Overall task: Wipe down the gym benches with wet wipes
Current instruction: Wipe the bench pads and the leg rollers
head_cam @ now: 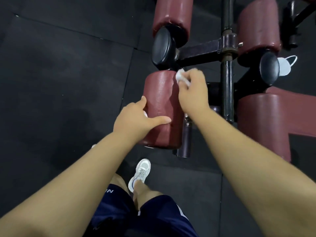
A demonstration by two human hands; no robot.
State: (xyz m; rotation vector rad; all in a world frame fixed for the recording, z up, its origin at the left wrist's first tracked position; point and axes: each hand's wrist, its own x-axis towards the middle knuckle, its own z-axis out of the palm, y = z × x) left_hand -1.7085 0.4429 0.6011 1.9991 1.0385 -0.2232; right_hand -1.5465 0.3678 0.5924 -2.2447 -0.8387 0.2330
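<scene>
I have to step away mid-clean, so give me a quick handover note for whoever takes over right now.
Right hand: pinching a bunched white wet wipe, pressed on the far right edge of the nearest maroon roller pad.
Left hand: open, no wipe, steadying that pad's near left side.
Done: the pad's top shows a damp sheen, so it looks partly wiped.
Left: finish this pad, then the far left roller pad, the far right one and the maroon pad at the right; whether those are already wiped cannot be told.
A white face mask lies on the floor beyond.
</scene>
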